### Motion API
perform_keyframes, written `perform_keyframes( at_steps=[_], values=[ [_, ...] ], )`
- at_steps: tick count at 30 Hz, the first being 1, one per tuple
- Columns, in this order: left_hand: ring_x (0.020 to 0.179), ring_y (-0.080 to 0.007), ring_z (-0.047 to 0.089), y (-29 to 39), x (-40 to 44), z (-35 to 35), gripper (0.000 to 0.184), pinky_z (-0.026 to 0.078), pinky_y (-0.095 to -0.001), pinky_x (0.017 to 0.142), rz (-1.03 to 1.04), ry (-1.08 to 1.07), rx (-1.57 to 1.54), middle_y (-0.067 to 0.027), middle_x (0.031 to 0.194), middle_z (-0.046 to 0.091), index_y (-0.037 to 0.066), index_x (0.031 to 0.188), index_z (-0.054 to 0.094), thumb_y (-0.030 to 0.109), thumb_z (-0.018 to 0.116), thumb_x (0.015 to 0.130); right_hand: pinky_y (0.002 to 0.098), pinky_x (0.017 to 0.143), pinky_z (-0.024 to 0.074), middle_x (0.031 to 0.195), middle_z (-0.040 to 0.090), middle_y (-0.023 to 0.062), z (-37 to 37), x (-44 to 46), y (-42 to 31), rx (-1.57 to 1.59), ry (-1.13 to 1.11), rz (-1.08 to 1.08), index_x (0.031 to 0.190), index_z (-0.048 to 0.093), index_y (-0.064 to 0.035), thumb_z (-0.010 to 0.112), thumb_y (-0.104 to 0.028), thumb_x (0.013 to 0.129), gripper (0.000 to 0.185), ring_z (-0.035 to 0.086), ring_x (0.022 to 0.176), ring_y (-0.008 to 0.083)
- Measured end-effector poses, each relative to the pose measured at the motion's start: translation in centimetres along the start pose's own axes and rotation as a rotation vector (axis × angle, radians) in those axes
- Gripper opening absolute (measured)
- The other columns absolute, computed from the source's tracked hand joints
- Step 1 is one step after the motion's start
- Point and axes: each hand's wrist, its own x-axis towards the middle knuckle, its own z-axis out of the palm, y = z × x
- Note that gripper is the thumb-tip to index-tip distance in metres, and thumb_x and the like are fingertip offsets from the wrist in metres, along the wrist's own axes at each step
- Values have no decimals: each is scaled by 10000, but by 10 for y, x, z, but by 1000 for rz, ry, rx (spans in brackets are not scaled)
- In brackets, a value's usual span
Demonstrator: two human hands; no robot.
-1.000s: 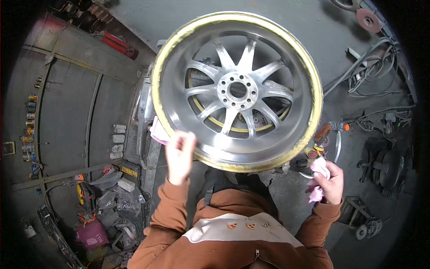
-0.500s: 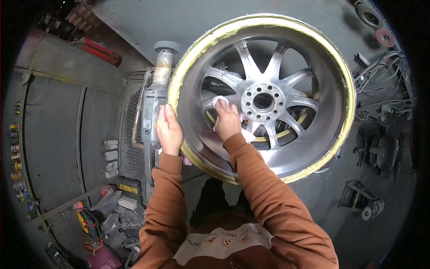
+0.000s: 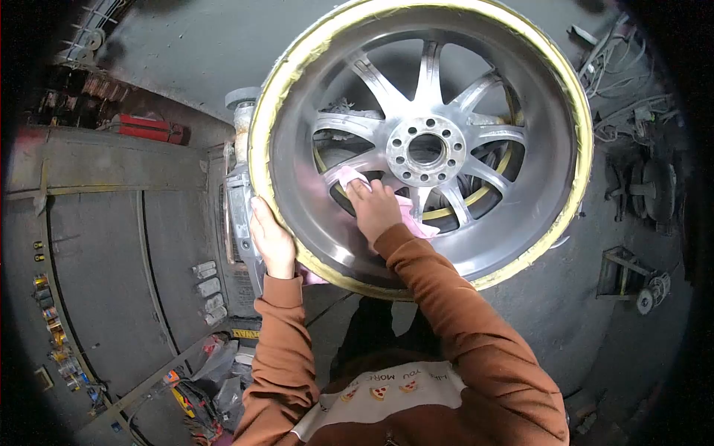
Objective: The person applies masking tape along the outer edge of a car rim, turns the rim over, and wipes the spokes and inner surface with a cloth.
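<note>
A silver alloy wheel rim (image 3: 494, 249) faces me with its hollow back, its spokes and bored hub in view. Yellow masking tape runs around its outer lip. My right hand (image 3: 377, 213) reaches inside the barrel, its fingers closed over a pink cloth (image 3: 416, 224) and pressing it on a spoke at the lower left of the hub. Against the taped left edge of the rim lies my left hand (image 3: 272, 238), fingers stretched out and flat, gripping nothing that I can see. A bit of pink material shows below the rim beside the left wrist.
Left of the rim stands a grey metal machine part (image 3: 239, 201) with a round knob on top. Several cans (image 3: 210, 291) and a red case (image 3: 149, 129) are farther left. Cables (image 3: 632, 115) hang at the upper right, above a small metal frame (image 3: 621, 271).
My view has shifted and tilted, so the rim sits higher and farther left. The right hand keeps the pink cloth on the spoke area; more of the cloth shows. My left hand stays at the edge.
</note>
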Motion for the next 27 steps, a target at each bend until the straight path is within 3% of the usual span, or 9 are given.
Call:
perform_keyframes(
  at_steps=[3, 5, 6, 7, 10, 13, 14, 21, 27],
  values=[
    [960, -360, 563, -7, -1, -4, 518, 406, -389, 880, 25, 8, 115, -278, 1057, 592, -95, 1114, 545, 343, 290, 1007, 361, 756, 415, 1147, 608, 65, 23, -4, -21, 116, 43, 35, 1110, 621, -108, 504, -150, 827, 309, 515, 901, 248],
    [1042, -357, 536, 5, -2, -2, 541, 379, -392, 932, -49, -35, 4, -271, 1142, 567, -103, 1174, 511, 356, 278, 1008, 354, 743, 415, 1129, 629, 74, 26, 0, -32, 658, 320, 23, 1089, 642, -112, 493, -146, 839, 293, 522, 881, 244],
    [1042, -357, 536, 2, -1, -1, 541, 379, -392, 932, -48, -37, 10, -271, 1142, 567, -103, 1174, 511, 356, 278, 1008, 355, 775, 423, 1116, 637, 84, 21, -3, -30, 684, 231, 57, 1086, 643, -98, 509, -115, 822, 297, 525, 885, 248],
    [1058, -351, 528, -4, 0, 0, 553, 371, -389, 945, -7, 6, 36, -263, 1157, 562, -108, 1177, 508, 363, 273, 1009, 355, 775, 423, 1116, 637, 84, 15, -4, -25, 691, 233, 63, 1086, 643, -98, 509, -115, 822, 297, 525, 885, 248],
    [1080, -337, 518, -3, -1, -1, 566, 358, -381, 965, 48, 25, 61, -255, 1178, 553, -114, 1184, 502, 371, 268, 1009, 350, 858, 424, 1110, 634, 96, 2, -2, -6, 148, 78, 31, 1101, 632, -70, 545, -48, 745, 367, 528, 921, 259],
    [1081, -327, 517, -7, 2, -1, 568, 354, -374, 971, 59, 8, 31, -254, 1180, 550, -112, 1190, 499, 374, 268, 1010, 374, 842, 435, 1130, 628, 99, 6, -4, -18, 350, 147, 34, 1110, 621, -59, 535, -28, 727, 394, 529, 904, 273],
    [1075, -324, 520, -12, 1, -2, 568, 356, -372, 969, 56, 11, 8, -254, 1175, 551, -108, 1192, 500, 376, 268, 1009, 393, 843, 446, 1159, 616, 112, 3, -3, -26, 581, 170, 25, 1126, 602, -43, 524, 1, 712, 424, 531, 895, 302],
    [1060, -308, 526, -10, 0, -3, 563, 380, -369, 942, 52, 8, 23, -242, 1167, 555, -92, 1173, 517, 385, 267, 1009, 381, 865, 450, 1200, 592, 156, 8, -3, -27, 556, 215, 36, 1124, 598, -41, 541, 27, 694, 440, 531, 925, 334],
    [938, -254, 571, 2, 0, 1, 558, 425, -356, 863, -21, -22, -94, -195, 1056, 613, -78, 1156, 533, 390, 267, 1009, 381, 879, 434, 1178, 610, 111, 6, -16, -37, 690, 193, 58, 1161, 593, -70, 501, 17, 727, 452, 518, 951, 306]
  ],
)
